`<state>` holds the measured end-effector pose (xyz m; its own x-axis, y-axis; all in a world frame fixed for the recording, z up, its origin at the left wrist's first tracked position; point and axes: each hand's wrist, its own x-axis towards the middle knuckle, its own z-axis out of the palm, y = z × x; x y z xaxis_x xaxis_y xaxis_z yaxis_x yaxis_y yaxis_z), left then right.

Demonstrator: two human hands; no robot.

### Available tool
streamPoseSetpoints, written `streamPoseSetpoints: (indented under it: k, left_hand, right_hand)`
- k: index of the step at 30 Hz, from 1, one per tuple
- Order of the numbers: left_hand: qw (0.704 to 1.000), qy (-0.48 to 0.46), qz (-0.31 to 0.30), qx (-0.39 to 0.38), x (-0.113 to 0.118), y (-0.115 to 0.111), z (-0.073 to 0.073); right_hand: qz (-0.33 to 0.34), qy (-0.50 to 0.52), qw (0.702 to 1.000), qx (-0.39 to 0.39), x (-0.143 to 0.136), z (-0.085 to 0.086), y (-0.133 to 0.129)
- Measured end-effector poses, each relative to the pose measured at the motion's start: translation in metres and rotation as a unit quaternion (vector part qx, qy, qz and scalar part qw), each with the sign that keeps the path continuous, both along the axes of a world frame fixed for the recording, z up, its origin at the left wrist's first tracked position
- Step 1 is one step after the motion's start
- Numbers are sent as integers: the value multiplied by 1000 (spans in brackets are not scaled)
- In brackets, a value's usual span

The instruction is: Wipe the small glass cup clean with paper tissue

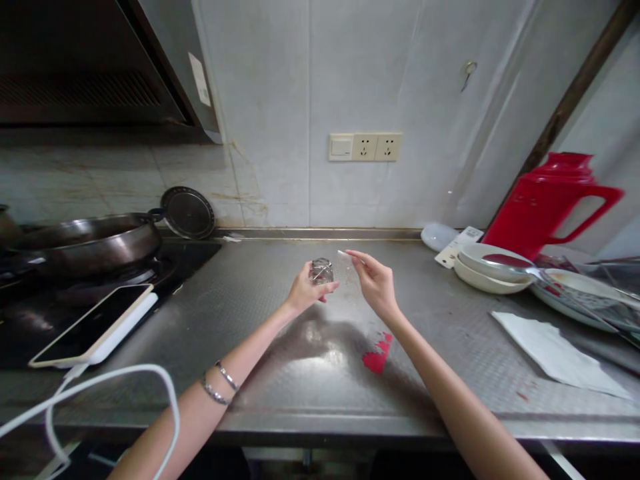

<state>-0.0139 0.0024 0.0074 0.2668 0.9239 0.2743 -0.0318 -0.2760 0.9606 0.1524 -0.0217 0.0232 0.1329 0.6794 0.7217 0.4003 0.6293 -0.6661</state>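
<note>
My left hand (311,291) is closed around a small clear cup-like thing (323,270) with dark crossing lines, held above the steel counter (310,373). To its right, my right hand (373,280) pinches a small whitish, see-through piece (344,253) between thumb and fingers. That piece is too small and faint to name, and it looks apart from the cup. Below my hands, torn red scraps (377,355) lie flat on the counter. Two bracelets (220,383) circle my left forearm.
On the left are a stove with a steel pan (95,243), a phone (95,327) and its looping white cable (115,370). At right stand a red thermos jug (540,203), stacked bowls (493,283), a plate (575,313) and a white napkin (557,353). Sockets (376,147) are on the wall.
</note>
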Motion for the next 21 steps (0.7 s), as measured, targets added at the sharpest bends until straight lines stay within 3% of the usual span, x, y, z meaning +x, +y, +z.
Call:
streamPoseSetpoints:
  k: [3,8,10,13,21]
  left_hand:
    - [999,4,-39,-11,0,-7,6]
    - [997,7,-60,-42,0,-9,10]
    - [996,8,-65,-61,-1,-7,11]
    - [993,21,-73,-90,-2,-5,10]
    - [987,37,-131,-88,-5,0,2]
  right_hand:
    - [46,6,999,-22,-4,-4,1]
    - [219,17,969,-115,-6,-4,-3]
    - [260,-9,956,-134,-7,-5,-5]
    - [266,-45,954,-129,-9,-9,-5]
    - [189,-70,975,-89,-15,-18,-1]
